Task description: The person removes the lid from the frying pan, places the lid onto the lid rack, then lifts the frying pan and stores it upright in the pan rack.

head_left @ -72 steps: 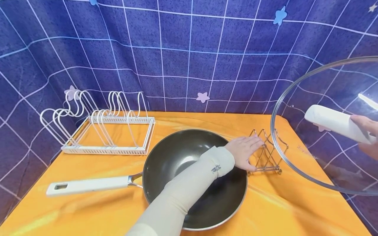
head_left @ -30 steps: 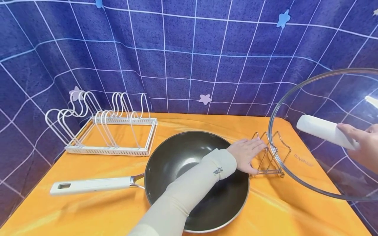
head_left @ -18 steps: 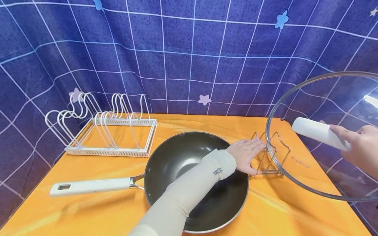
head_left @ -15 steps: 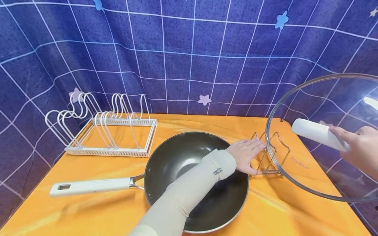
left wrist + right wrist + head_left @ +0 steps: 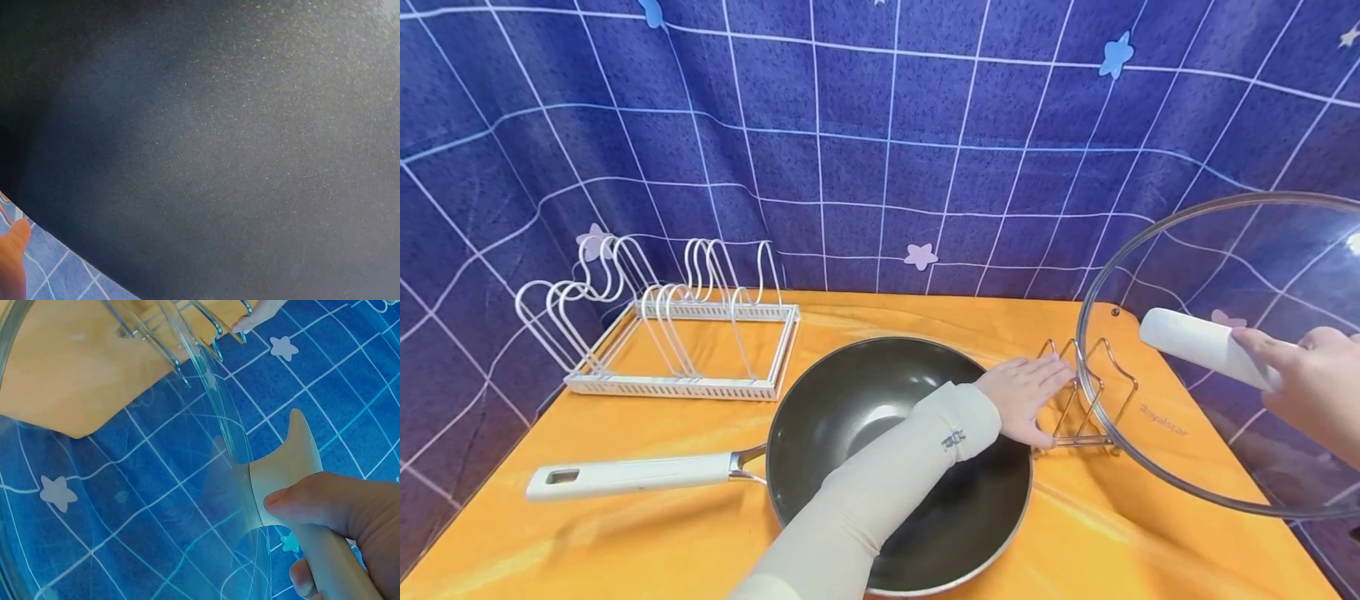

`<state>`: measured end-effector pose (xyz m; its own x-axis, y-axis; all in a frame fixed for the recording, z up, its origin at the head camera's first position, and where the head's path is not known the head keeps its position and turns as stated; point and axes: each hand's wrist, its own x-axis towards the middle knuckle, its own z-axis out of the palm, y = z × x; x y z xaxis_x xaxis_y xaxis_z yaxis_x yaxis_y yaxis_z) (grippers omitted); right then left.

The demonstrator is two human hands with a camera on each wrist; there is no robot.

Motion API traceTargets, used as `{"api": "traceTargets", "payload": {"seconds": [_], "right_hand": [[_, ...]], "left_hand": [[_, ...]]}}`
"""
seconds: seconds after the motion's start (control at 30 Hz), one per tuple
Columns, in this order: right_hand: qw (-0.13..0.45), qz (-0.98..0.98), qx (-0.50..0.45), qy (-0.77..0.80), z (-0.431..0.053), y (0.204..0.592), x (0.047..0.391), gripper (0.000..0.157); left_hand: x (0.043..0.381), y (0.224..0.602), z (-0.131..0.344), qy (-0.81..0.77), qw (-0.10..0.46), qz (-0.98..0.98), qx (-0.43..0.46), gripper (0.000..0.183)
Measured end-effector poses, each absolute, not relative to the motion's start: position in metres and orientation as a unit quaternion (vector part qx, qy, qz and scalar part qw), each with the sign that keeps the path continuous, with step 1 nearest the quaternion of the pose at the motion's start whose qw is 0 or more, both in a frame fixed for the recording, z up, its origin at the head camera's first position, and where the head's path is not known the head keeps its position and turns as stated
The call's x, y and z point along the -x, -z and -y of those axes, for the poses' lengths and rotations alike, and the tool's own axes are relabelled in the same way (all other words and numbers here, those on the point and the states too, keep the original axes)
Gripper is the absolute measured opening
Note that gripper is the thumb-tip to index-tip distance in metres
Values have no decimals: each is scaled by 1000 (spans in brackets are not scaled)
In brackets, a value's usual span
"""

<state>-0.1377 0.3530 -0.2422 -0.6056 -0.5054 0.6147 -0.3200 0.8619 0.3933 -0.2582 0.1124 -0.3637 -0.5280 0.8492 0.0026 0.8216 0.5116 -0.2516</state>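
My left hand (image 5: 1026,398) lies palm down with straight fingers against the left side of a small metal wire rack (image 5: 1122,379). Its forearm crosses a dark wok (image 5: 842,400) with a white handle (image 5: 632,475). In the left wrist view the wok's interior (image 5: 219,156) fills most of the frame, with a bit of the hand (image 5: 14,250) at the lower left. My right hand (image 5: 1318,379) grips the white handle (image 5: 1202,343) of a large glass lid (image 5: 1195,467), held upright at the right. The lid's rim overlaps the rack; whether it sits between the wires I cannot tell.
A white rack (image 5: 673,385) with several curved wire dividers stands at the back left. An orange cloth (image 5: 647,550) covers the table. Behind and at both sides hangs a blue curtain (image 5: 850,183) with white grid lines and stars.
The lid and right hand have come down and a little left, bringing the lid's rim across the small rack. The left hand stays against that rack; the wok has not moved.
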Motion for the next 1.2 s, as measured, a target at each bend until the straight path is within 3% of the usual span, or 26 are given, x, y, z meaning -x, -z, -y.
{"api": "traceTargets", "payload": {"seconds": [0.1,0.2,0.43,0.77,1.2], "right_hand": [[369,899,-221,85,-351,241,136,64],[355,904,-216,96,-348,238,134,74],[345,908,-215,101,-344,238,134,65],[316,919,-194,133,-347,241,137,70],[288,932,-177,133,-342,241,135,65]], "left_hand": [[259,362,-112,-118,70,864,485,95],[259,361,-112,-123,75,860,489,95],[259,361,-112,-129,80,858,490,94],[259,361,-112,-126,73,863,484,92],[259,361,-113,-127,70,863,485,93]]}}
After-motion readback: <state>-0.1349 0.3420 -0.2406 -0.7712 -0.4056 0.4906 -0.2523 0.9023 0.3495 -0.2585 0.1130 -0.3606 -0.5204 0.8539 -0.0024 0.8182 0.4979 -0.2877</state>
